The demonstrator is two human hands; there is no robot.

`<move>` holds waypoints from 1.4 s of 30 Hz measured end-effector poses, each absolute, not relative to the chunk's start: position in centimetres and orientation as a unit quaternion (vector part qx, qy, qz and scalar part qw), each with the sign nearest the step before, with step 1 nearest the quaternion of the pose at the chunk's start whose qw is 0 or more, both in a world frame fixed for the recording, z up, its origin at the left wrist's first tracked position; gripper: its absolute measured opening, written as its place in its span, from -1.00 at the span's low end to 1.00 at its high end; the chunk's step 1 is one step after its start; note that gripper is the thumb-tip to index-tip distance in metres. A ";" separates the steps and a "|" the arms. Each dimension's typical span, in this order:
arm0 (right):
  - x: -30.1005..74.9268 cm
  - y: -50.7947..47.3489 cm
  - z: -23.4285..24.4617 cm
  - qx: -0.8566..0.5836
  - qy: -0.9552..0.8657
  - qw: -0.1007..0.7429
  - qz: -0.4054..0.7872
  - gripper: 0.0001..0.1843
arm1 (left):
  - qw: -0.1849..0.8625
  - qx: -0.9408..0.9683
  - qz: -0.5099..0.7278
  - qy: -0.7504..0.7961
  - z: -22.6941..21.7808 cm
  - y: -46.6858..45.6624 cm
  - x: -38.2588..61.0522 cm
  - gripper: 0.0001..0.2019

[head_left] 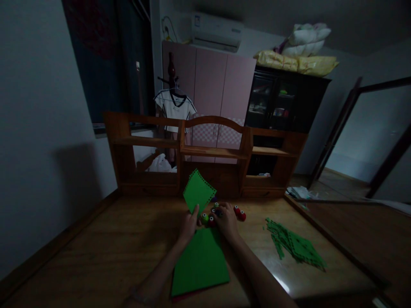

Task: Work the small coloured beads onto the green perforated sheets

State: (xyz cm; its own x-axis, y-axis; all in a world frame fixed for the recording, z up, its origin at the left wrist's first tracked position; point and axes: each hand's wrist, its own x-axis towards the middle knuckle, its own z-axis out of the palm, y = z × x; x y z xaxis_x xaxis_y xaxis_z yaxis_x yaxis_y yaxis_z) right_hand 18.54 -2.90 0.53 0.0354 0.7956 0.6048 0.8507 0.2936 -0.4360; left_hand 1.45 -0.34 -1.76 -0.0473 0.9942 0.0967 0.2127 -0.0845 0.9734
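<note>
Left hand [189, 224] is pinched on the lower corner of a thin green sheet [199, 192] with notched edges, held upright at 12 o'clock of desk centre. Right hand [227, 221] lies curled over small rounded glossy punches [208, 219]; its grip cannot be told. Flat green sheets [201, 263] lie at 6 o'clock on the polished wooden desk [96, 248], and green offcut strips [293, 244] at 3 o'clock.
</note>
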 end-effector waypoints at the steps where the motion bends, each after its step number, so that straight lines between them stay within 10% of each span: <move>1: 18.5 -2.8 0.4 -0.594 -0.691 0.411 -0.034 -0.82 | 0.402 0.562 0.483 0.538 -1.7 -0.4 1.5 -0.30; 35: 17.9 -3.0 0.9 -0.525 -0.776 0.351 -0.006 -0.77 | 0.367 0.569 0.516 0.525 -0.5 -1.4 1.5 -0.40; 42: 17.3 -3.6 1.8 -0.502 -0.666 0.529 0.156 -0.71 | 0.364 0.571 0.519 0.522 -0.8 -1.3 1.6 -0.39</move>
State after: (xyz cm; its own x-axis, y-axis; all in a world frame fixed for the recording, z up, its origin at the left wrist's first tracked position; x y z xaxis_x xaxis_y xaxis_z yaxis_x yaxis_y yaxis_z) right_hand 17.32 -3.58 1.85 0.0636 0.8344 0.5475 0.5036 0.4468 -0.7394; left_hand 1.58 -1.26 -0.84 -0.0829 0.9738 0.2120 0.2175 -0.1899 0.9574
